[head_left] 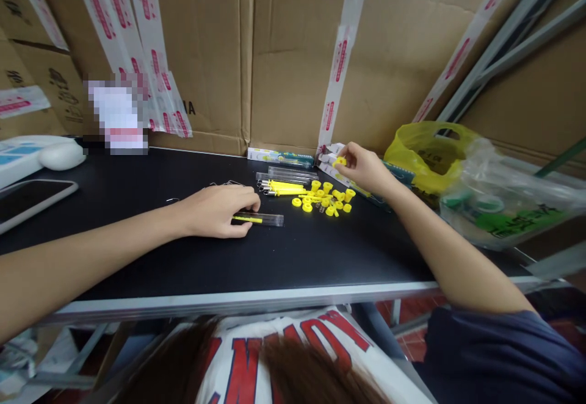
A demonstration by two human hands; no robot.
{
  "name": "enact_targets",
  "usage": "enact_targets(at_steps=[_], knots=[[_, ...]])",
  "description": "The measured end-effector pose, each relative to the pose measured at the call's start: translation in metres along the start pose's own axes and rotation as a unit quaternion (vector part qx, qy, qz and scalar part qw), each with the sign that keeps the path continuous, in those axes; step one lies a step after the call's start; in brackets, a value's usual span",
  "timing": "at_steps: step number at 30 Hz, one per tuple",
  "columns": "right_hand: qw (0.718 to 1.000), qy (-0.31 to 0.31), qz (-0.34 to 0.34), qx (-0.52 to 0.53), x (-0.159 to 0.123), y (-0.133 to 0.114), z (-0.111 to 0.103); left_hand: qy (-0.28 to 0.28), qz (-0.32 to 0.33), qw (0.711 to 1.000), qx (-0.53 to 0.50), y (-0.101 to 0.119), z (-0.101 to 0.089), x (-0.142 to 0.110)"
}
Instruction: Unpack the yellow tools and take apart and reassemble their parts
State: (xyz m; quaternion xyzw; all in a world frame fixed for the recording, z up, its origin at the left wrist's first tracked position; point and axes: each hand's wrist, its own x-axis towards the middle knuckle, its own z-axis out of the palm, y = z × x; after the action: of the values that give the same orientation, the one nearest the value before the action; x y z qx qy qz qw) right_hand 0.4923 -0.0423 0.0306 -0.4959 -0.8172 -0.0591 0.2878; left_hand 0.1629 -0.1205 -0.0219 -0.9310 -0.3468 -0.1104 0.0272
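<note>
My left hand (224, 210) rests on the black tabletop, its fingers closed round a clear plastic tube (273, 220) with a yellow strip inside. Pinched between the fingertips of my right hand (361, 167) is a small yellow plastic cap (339, 161), raised over the back of the table. Between the hands lies a loose group of yellow plastic caps (327, 188). Beside them are several yellow rods with metal ends (286, 188). Behind the rods, more clear tubes (293, 175) lie side by side. Thin wire hooks (229, 183) show partly behind my left hand.
Printed narrow boxes (280, 157) lie along the cardboard wall (293, 56). A yellow plastic bag (423, 154) and a clear bag (508, 202) stand at the right. On the left are a phone (36, 199) and a white rounded object (61, 155). A pale edge (256, 306) borders the table's front.
</note>
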Motion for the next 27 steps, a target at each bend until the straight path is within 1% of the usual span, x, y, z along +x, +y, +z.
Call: enact_targets(at_steps=[1, 2, 4, 6, 8, 13, 15, 17, 18, 19, 21, 22, 23, 24, 25, 27], knots=[[0.999, -0.007, 0.015, -0.051, 0.001, 0.006, -0.001, -0.003, 0.000, 1.000, -0.004, -0.001, -0.001, 0.000], [0.995, -0.028, 0.029, -0.089, 0.002, 0.012, 0.000, -0.005, 0.002, 1.000, -0.007, -0.002, -0.001, 0.000], [0.987, -0.088, 0.047, -0.129, 0.004, 0.022, 0.002, -0.009, 0.007, 1.000, -0.009, -0.003, -0.002, 0.000], [0.978, -0.149, 0.049, -0.136, 0.005, 0.029, 0.006, -0.011, 0.012, 1.000, -0.009, -0.004, -0.002, 0.000], [0.972, -0.192, 0.042, -0.127, 0.006, 0.031, 0.009, -0.010, 0.018, 1.000, -0.009, -0.004, -0.002, 0.000], [0.964, -0.245, 0.020, -0.106, 0.004, 0.025, 0.008, -0.003, 0.022, 1.000, -0.010, -0.005, -0.001, 0.000], [0.960, -0.258, 0.029, -0.107, 0.002, 0.021, 0.005, -0.002, 0.024, 1.000, -0.011, -0.005, -0.001, 0.000], [0.959, -0.251, 0.053, -0.123, 0.001, 0.016, 0.002, -0.004, 0.025, 1.000, -0.012, -0.005, 0.000, 0.001], [0.961, -0.234, 0.065, -0.136, 0.001, 0.013, 0.001, -0.004, 0.026, 1.000, -0.012, -0.005, 0.000, 0.001], [0.965, -0.205, 0.070, -0.148, 0.000, 0.009, 0.000, -0.005, 0.028, 1.000, -0.013, -0.005, 0.001, 0.001], [0.978, -0.125, 0.057, -0.157, -0.003, -0.004, -0.001, 0.000, 0.033, 0.999, -0.016, -0.004, 0.002, 0.001], [0.985, -0.083, 0.034, -0.146, -0.005, -0.013, -0.001, 0.005, 0.036, 0.999, -0.017, -0.003, 0.003, 0.001], [0.991, -0.053, 0.004, -0.123, -0.010, -0.023, 0.001, 0.011, 0.038, 0.999, -0.019, -0.003, 0.005, 0.001], [0.995, -0.048, -0.030, -0.086, -0.015, -0.034, 0.003, 0.018, 0.039, 0.999, -0.020, -0.002, 0.006, 0.001], [0.994, -0.069, -0.072, -0.043, -0.021, -0.046, 0.007, 0.025, 0.040, 0.999, -0.022, -0.002, 0.008, 0.001], [0.980, -0.125, -0.151, 0.027, -0.036, -0.068, 0.017, 0.033, 0.041, 0.998, -0.029, -0.001, 0.011, 0.002]])
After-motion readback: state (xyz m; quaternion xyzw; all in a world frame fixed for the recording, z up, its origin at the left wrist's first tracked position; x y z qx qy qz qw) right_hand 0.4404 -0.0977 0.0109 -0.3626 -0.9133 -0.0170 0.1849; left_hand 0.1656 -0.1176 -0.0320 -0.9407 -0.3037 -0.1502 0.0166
